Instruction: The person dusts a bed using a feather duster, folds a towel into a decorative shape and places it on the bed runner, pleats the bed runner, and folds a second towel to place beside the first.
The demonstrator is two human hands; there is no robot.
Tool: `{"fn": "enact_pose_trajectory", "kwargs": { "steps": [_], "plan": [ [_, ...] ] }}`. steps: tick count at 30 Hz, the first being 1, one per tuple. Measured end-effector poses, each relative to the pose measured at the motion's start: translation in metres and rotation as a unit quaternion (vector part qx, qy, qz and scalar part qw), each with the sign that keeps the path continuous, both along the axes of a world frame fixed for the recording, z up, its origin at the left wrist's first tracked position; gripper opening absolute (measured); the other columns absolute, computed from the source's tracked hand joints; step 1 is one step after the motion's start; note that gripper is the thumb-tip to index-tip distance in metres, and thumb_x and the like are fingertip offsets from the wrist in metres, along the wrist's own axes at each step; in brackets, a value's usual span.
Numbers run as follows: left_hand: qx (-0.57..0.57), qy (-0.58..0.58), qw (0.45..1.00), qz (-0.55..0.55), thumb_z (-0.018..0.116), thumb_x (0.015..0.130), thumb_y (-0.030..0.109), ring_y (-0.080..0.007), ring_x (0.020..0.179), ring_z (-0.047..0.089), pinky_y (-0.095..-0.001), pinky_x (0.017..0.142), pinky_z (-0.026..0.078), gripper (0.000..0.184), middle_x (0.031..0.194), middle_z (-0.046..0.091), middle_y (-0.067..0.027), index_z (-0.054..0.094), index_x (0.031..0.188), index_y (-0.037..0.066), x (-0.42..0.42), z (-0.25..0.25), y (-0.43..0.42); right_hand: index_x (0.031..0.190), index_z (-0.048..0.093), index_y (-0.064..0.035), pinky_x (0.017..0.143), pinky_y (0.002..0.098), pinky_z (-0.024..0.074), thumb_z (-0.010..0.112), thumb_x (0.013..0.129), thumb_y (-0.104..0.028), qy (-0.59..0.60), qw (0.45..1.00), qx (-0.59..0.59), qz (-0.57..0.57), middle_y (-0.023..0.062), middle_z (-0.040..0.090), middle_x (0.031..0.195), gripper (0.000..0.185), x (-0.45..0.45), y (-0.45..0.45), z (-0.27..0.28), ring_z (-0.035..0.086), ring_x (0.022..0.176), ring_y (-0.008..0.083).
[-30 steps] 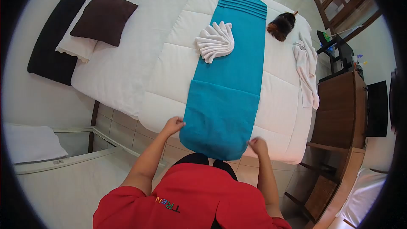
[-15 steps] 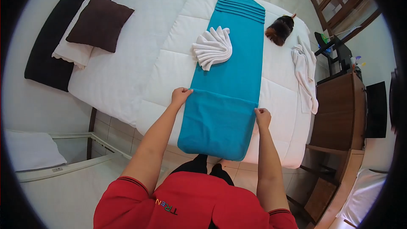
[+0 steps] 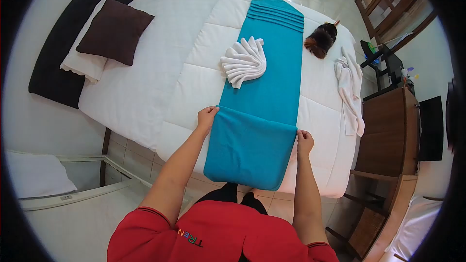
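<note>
A teal bed runner [image 3: 274, 87] lies across the white bed, with several narrow pleats at its pointed far end. Its near part is doubled over, forming a straight crosswise edge. My left hand [image 3: 208, 117] pinches the left corner of that edge, and my right hand [image 3: 305, 142] pinches the right corner. Between them the folded cloth is drawn fairly flat, with slight wrinkles, and hangs over the bed's near side. Beyond my hands, a white towel folded into a fan [image 3: 245, 63] rests on the runner's left part.
A brown cushion [image 3: 115, 30] leans on white pillows by the dark headboard [image 3: 53, 68]. On the bed's right lie a dark, furry brush-like object [image 3: 320, 41] and a crumpled white towel [image 3: 347, 90]. A wooden cabinet [image 3: 386, 131] stands close to the right side.
The view has tilted slightly, so the bed sits a little lower in it. Both hands still pinch the edge; the folded part's wrinkles have shifted and its crosswise edge looks tauter.
</note>
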State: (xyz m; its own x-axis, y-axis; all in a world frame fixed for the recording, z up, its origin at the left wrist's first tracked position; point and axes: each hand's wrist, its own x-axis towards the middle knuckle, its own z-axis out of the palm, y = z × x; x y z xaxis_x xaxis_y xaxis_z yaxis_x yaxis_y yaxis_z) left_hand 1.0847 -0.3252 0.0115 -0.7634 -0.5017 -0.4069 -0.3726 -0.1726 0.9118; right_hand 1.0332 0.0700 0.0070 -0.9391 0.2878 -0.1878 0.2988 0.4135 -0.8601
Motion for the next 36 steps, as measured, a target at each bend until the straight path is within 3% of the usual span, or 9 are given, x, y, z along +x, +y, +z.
{"fn": "enact_pose_trajectory", "kwargs": {
  "steps": [5,10,15,23,26,30,32,33,36],
  "plan": [
    [0.007,-0.048,0.997,-0.054,0.063,0.084,0.018,-0.0086,0.065,0.052,-0.0226,0.058,0.042,0.020,0.077,0.062,-0.0004,0.066,0.094,0.001,0.008,-0.009,-0.006,0.086,0.068,0.0011,0.066,0.0292,0.0479,0.069,0.079,-0.022,-0.082,0.995,-0.059,0.003,0.0104,0.067,0.080,0.025,-0.001,0.004,-0.018,0.061,0.072,0.0159],
    [-0.005,-0.064,0.996,-0.057,0.064,0.083,0.023,-0.0092,0.060,0.051,-0.0229,0.053,0.040,0.023,0.073,0.061,-0.0011,0.066,0.088,0.001,0.004,-0.009,-0.007,0.090,0.066,0.0020,0.065,0.0262,0.0474,0.071,0.076,-0.022,-0.048,0.998,0.035,0.037,0.0082,0.066,0.080,0.029,-0.002,-0.015,-0.003,0.060,0.070,0.0146],
    [-0.004,-0.139,0.990,-0.036,0.067,0.081,0.025,-0.0124,0.064,0.055,-0.0266,0.059,0.045,0.031,0.074,0.063,-0.0061,0.066,0.087,-0.005,-0.004,0.008,-0.002,0.086,0.067,0.0017,0.067,0.0291,0.0482,0.071,0.075,-0.022,-0.011,0.999,0.048,0.005,0.0099,0.066,0.079,0.027,-0.004,-0.021,-0.005,0.061,0.070,0.0171],
    [0.006,-0.059,0.998,-0.033,0.067,0.082,0.025,-0.0100,0.067,0.055,-0.0249,0.061,0.045,0.026,0.076,0.063,-0.0031,0.067,0.089,0.000,-0.002,0.011,0.001,0.090,0.064,0.0027,0.065,0.0277,0.0475,0.071,0.076,-0.021,-0.046,0.995,0.084,0.039,0.0077,0.064,0.077,0.028,-0.011,-0.020,-0.010,0.060,0.071,0.0163],
    [0.021,-0.053,0.998,-0.025,0.067,0.083,0.027,-0.0088,0.071,0.054,-0.0230,0.065,0.044,0.026,0.079,0.063,-0.0010,0.067,0.090,0.002,0.002,0.015,-0.001,0.092,0.065,0.0007,0.057,0.0262,0.0435,0.068,0.080,-0.021,-0.002,0.997,-0.068,-0.027,0.0026,0.062,0.075,0.025,-0.012,-0.013,-0.009,0.054,0.064,0.0122],
    [0.031,-0.024,0.999,-0.004,0.068,0.082,0.029,-0.0082,0.070,0.053,-0.0220,0.064,0.042,0.028,0.081,0.063,-0.0002,0.067,0.093,0.003,0.002,0.010,0.002,0.096,0.064,-0.0011,0.053,0.0263,0.0405,0.068,0.081,-0.022,-0.021,0.988,-0.145,-0.057,0.0014,0.061,0.075,0.027,-0.005,-0.011,-0.010,0.052,0.062,0.0109],
    [0.033,-0.007,0.999,0.014,0.068,0.082,0.028,-0.0081,0.069,0.053,-0.0218,0.064,0.042,0.028,0.081,0.063,-0.0002,0.067,0.093,0.003,-0.002,0.012,0.007,0.100,0.063,-0.0022,0.051,0.0270,0.0387,0.068,0.080,-0.024,-0.069,0.965,-0.232,-0.099,0.0006,0.061,0.076,0.030,-0.004,-0.015,-0.006,0.050,0.061,0.0101],
    [0.033,0.007,0.999,0.033,0.068,0.081,0.027,-0.0081,0.069,0.052,-0.0217,0.063,0.041,0.027,0.081,0.063,-0.0003,0.067,0.093,0.002,-0.003,0.013,0.008,0.100,0.063,-0.0022,0.051,0.0270,0.0387,0.068,0.080,-0.024,-0.069,0.965,-0.231,-0.098,0.0006,0.061,0.076,0.030,-0.007,-0.015,0.001,0.050,0.061,0.0101],
    [0.044,-0.012,0.999,0.016,0.069,0.081,0.022,-0.0079,0.066,0.054,-0.0220,0.061,0.043,0.023,0.077,0.063,-0.0008,0.067,0.090,0.001,-0.004,0.008,0.002,0.099,0.064,-0.0020,0.054,0.0269,0.0389,0.069,0.080,-0.026,-0.241,0.949,-0.203,-0.024,0.0016,0.060,0.078,0.031,-0.014,-0.012,0.012,0.050,0.062,0.0109]
  ]
}}
